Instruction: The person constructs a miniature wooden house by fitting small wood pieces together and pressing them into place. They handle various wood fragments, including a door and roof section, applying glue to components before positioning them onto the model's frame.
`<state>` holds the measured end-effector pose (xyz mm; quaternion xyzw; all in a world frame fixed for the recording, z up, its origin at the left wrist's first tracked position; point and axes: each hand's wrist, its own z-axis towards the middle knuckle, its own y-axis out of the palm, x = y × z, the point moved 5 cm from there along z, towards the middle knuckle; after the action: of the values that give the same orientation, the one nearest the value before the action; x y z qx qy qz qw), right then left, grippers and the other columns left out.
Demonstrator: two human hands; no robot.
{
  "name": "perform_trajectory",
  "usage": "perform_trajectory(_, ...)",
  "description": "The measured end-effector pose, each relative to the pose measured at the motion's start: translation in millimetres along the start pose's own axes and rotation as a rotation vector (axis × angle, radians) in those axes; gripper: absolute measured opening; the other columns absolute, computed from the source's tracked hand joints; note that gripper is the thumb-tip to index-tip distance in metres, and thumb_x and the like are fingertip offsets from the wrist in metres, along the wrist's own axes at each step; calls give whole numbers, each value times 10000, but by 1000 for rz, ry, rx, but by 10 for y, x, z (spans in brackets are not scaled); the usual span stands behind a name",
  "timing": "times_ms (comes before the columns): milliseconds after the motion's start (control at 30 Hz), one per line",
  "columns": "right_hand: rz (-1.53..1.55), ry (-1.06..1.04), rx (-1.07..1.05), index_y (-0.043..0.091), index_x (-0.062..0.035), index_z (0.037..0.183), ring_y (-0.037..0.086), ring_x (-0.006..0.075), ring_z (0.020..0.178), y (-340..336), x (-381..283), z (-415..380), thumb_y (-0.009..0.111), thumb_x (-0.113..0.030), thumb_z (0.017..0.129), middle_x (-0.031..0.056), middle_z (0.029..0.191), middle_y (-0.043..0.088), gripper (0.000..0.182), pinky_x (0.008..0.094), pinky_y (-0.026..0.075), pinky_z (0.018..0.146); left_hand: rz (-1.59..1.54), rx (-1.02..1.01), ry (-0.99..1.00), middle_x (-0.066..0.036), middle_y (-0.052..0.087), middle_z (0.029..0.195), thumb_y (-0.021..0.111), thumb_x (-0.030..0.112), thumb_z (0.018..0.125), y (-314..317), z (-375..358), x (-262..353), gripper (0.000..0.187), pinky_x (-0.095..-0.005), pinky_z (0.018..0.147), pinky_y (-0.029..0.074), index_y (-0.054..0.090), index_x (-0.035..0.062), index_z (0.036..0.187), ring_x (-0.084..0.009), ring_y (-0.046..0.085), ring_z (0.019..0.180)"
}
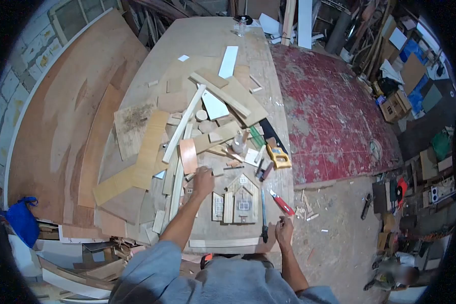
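On the workbench, a small wooden model house (241, 200) lies between my two hands, its gabled front with a window facing up. My left hand (204, 182) is curled down to the upper left of the house, beside a short curved wooden piece (188, 156); what its fingers pinch, if anything, is hidden. At the bench's right edge my right hand (285, 231) has its fingers bent in, and their contents cannot be made out. Just above it is a red utility knife (282, 203). A thin dark rod (264, 213) lies right of the house.
A yellow-handled saw (278, 156) rests near the right edge. Wood strips (185, 124), offcuts and a clear jar (238, 144) crowd the middle. A large plywood sheet (68, 106) leans along the left side. Red flooring (334, 111) lies beyond the bench's right edge.
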<state>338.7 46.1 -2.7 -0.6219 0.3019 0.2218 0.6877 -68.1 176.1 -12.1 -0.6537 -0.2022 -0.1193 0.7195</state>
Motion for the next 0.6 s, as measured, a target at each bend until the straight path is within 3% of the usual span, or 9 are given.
perform_trajectory(133,77,14,-78,664,23,1040,634,307,778,102,-151,-6,619,-74,838,198,894,645,229,384,503,701,205,-66,122,-203,516,1368,675,213,834,-157,425,302,383,-468,1010,432,644,49,1179,-384,469,1275)
perform_trajectory(200,92,18,-59,673,16,1039,645,286,769,69,-57,92,627,-92,845,190,903,661,227,374,508,685,150,-208,-110,-197,459,1428,669,233,847,-165,524,198,433,-486,1080,373,610,51,1236,-373,422,1328)
perform_trajectory(267,-29,-73,-121,684,3,1033,652,302,778,117,30,393,645,-128,849,204,907,668,230,384,512,687,81,-81,-125,-195,450,1439,677,235,840,-119,442,2,423,-506,1130,308,625,50,1217,-396,371,1361)
perform_trajectory(333,-49,77,-187,678,9,1005,630,373,819,142,-73,968,622,-173,880,227,878,657,228,439,499,768,61,35,-81,-213,472,1400,672,167,833,-360,154,-3,368,-498,1112,315,644,15,1167,-416,385,1335)
perform_trajectory(433,-47,-211,35,683,-27,1017,624,416,921,368,-131,1977,624,-204,886,245,965,654,228,471,481,831,-16,113,-185,-236,473,1382,653,114,842,-612,-436,-117,340,-500,1101,320,638,-31,1150,-425,396,1316)
perform_trajectory(500,-68,-240,-44,678,-25,1038,616,414,929,403,-609,2596,632,-207,869,236,998,654,253,486,483,825,1,111,-302,-248,470,1380,646,110,849,-781,-941,-152,326,-503,1093,326,638,-45,1136,-425,410,1300)
perform_trajectory(600,-225,-276,-1,653,-50,1096,606,392,988,843,-743,3219,652,-242,842,191,1061,642,318,529,476,834,68,109,-460,-241,476,1368,648,120,852,-835,-1930,-354,315,-490,1084,340,640,-50,1116,-409,431,1282)
